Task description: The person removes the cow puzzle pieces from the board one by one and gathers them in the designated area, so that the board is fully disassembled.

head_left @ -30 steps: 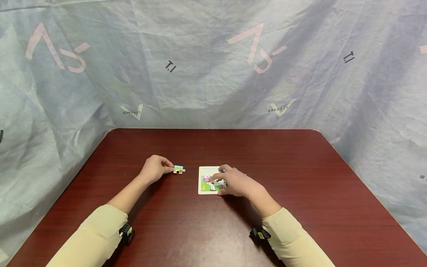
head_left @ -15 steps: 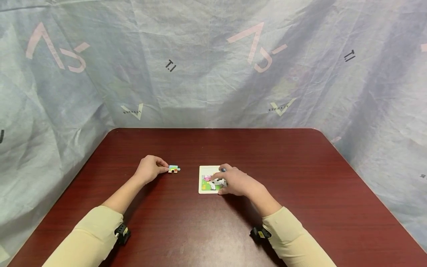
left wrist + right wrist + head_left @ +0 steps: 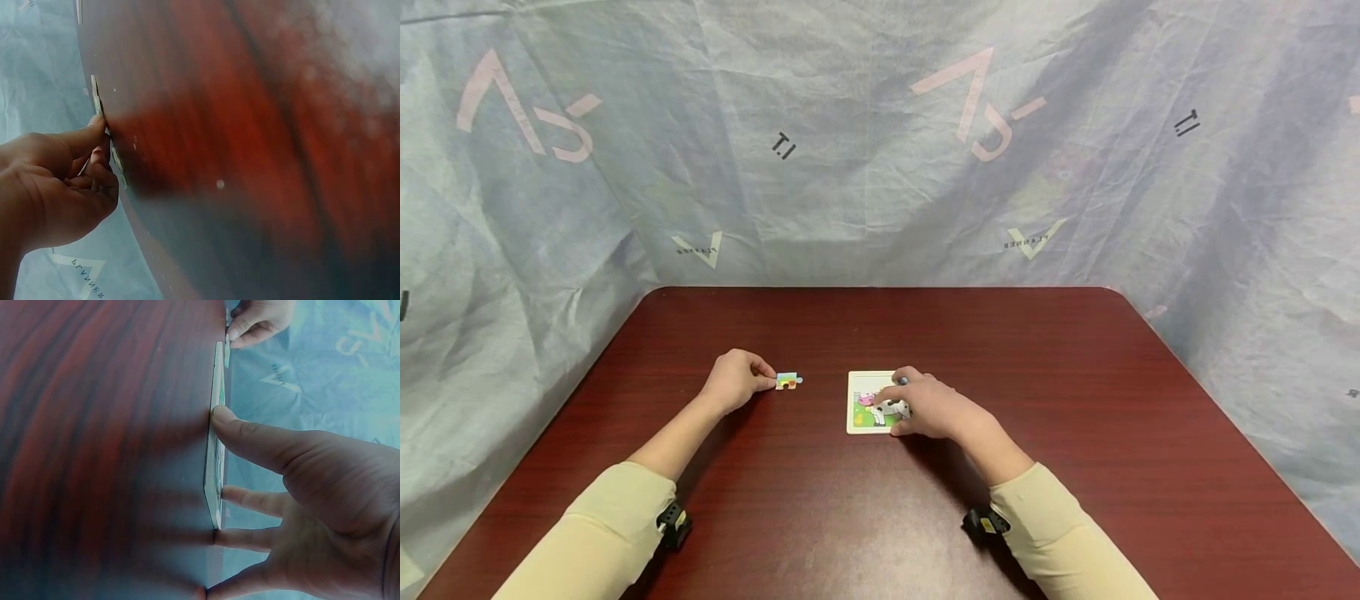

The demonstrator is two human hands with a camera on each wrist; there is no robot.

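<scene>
My left hand (image 3: 735,379) pinches a small jigsaw piece (image 3: 787,382) with blue sky, green and a red spot, low over the table to the left of the puzzle board. In the left wrist view that piece (image 3: 96,94) shows edge-on at the thumb tip. Another thin piece (image 3: 119,167) appears behind the fingers there. A square puzzle board (image 3: 861,417) with a pale frame and a cow picture lies flat on the table. My right hand (image 3: 319,487) rests over the board's right side with spread fingers, the thumb at its near edge. It hides that part of the picture.
The dark red table (image 3: 835,500) has rounded far corners. Pale printed fabric (image 3: 820,167) hangs behind it and along both sides. A black wrist device (image 3: 675,527) sits at the left sleeve, and another black wrist device (image 3: 985,527) at the right.
My left hand has moved a little left with the jigsaw piece, away from the board, mostly in the first half second. The right hand and the board have stayed in place.
</scene>
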